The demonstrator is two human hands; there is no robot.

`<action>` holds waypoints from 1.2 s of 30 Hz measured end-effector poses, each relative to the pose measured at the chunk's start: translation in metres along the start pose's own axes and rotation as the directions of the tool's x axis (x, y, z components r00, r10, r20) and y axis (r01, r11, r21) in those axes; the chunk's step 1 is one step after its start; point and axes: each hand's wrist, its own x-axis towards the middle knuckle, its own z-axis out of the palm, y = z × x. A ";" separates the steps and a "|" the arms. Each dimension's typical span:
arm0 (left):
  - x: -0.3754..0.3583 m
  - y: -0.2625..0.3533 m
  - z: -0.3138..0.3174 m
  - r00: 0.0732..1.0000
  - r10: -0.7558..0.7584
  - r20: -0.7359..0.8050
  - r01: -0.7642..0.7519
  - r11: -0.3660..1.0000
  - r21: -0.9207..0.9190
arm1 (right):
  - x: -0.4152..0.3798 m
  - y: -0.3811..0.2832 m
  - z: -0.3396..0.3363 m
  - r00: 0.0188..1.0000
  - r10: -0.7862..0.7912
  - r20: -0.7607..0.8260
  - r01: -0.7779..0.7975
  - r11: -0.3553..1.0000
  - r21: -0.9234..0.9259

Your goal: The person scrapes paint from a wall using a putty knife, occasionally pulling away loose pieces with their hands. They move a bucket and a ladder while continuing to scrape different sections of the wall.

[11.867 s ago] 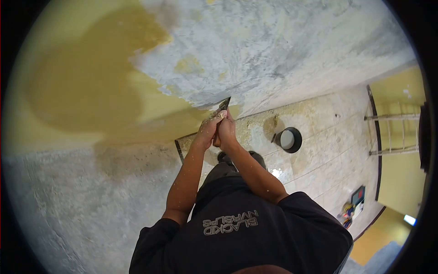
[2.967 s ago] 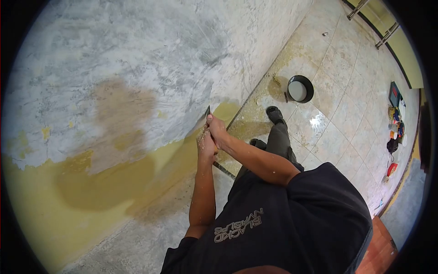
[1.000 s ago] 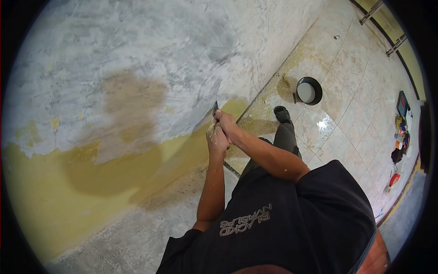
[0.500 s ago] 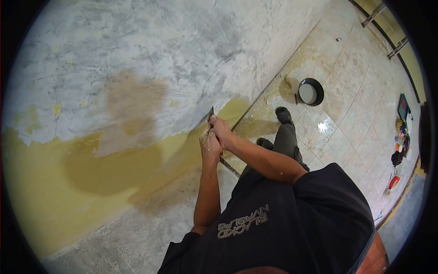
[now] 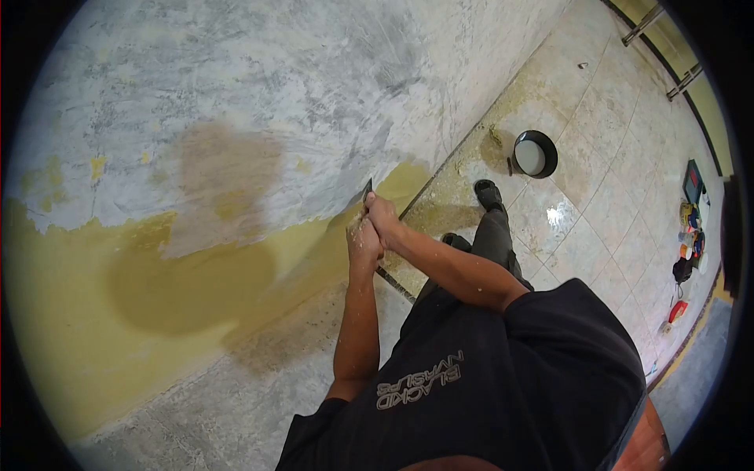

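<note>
A scraper [image 5: 368,186] with a thin dark blade pokes out beyond my two hands, its tip at the wall surface. My right hand [image 5: 382,217] is closed around it near the blade. Pressed up against that hand is my left hand [image 5: 362,242], closed too and spattered with pale flecks; the handle is hidden between them. The wall [image 5: 236,71] beside the blade is bare whitish grey higher up. Lower down it keeps a band of yellow paint [image 5: 196,290] with a ragged upper edge, close to my hands.
A black bucket [image 5: 554,157] with pale contents stands on the tiled floor [image 5: 605,196], near my shoe [image 5: 488,195]. A small dark tool [image 5: 510,166] lies beside it. Several items, including a red object [image 5: 678,312], line the far right. Crumbs litter the floor by the wall.
Both hands and the scraper have shifted very slightly to the right, still clasped together. The bucket and floor items stay where they were.
</note>
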 end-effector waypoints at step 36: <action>0.017 -0.010 0.010 0.999 0.040 -0.003 -0.040 0.999 0.007 | -0.014 -0.031 -0.003 0.994 0.086 0.071 -0.086 0.996 -0.001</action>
